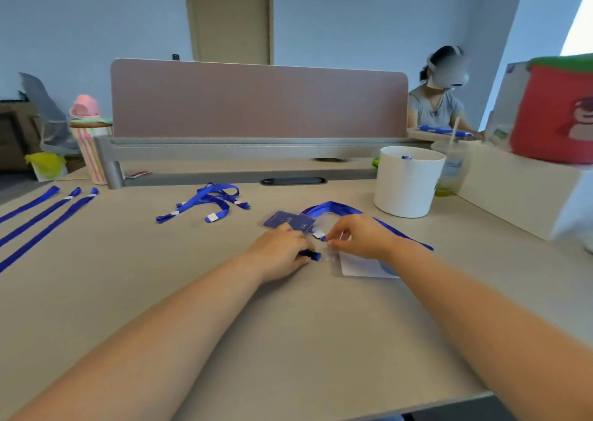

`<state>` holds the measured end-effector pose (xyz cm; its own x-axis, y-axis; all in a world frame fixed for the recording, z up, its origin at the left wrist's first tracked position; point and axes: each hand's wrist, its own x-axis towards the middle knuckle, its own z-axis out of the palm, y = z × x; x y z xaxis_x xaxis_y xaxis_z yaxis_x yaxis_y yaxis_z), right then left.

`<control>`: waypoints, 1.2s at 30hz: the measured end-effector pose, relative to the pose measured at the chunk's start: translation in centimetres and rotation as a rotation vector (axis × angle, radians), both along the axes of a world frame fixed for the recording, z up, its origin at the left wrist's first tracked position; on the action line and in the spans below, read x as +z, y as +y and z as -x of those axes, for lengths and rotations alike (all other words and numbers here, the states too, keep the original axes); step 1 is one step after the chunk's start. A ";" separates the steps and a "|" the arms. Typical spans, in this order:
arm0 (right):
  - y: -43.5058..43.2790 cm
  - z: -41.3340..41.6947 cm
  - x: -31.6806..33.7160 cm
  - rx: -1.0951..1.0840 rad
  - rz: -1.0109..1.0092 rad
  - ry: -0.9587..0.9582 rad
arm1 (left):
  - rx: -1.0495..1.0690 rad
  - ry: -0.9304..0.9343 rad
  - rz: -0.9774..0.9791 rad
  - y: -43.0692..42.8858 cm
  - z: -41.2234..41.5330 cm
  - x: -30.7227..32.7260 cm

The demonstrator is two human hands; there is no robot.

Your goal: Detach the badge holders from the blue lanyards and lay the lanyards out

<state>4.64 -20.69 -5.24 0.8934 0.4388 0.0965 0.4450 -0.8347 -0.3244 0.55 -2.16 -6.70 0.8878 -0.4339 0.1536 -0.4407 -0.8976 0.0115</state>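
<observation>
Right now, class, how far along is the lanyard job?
Done: three lanyards laid out straight at the left. In hand: the left hand and right hand work a clip beside a clear badge holder. Left: the tangled lanyard pile.

No legible text: only blurred pale marks on the dark blue badge cards (288, 221).

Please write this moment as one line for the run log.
stage: detaching | left hand: grips blue lanyard end | right hand: pinches at badge holder | lanyards laid out: far left
</observation>
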 end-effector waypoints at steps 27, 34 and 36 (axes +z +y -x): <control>6.4 2.6 5.0 0.338 -0.766 0.298 | 0.193 -0.262 1.070 4.5 2.3 4.7; 9.6 1.7 4.1 0.252 -0.945 0.425 | 0.253 0.110 1.101 7.3 3.6 4.3; 10.2 1.5 4.1 0.229 -0.881 0.382 | 0.273 0.101 1.079 7.6 3.6 3.9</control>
<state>3.15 -10.48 -1.17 0.8348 0.5152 0.1942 0.3015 -0.1325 -0.9442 -3.06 5.41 -2.82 0.9627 0.0944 0.2537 -0.1832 -0.4624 0.8676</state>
